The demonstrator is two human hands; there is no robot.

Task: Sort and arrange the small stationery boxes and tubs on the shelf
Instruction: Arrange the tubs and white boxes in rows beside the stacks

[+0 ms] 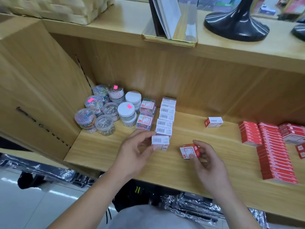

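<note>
Both hands are at work over the wooden shelf (115, 151). Right behind the left hand (137, 146) a row of white barcode boxes (165, 116) runs away toward the back wall, hemming that grip in from behind. Further out to its left, round clear tubs (105, 109) crowd the corner, and two flat clear boxes (146, 113) are squeezed between tubs and row. Well beyond the right hand (208, 157) a lone red box (213, 121) sits by itself. Off to that hand's right, stacks of red boxes (274, 149) fill the shelf's end.

Into the containers now: several tubs show coloured paper clips, others silver pins, two wear white lids, and some carry pink stickers. The flat clear boxes show coloured clips too.

The left hand pinches a white box (160, 140) between thumb and fingertips at the near end of the row, just in front of its nearest box. The right hand has fingers and thumb curled round a small red-and-white box (189, 150), tilted, apart from the row
</note>
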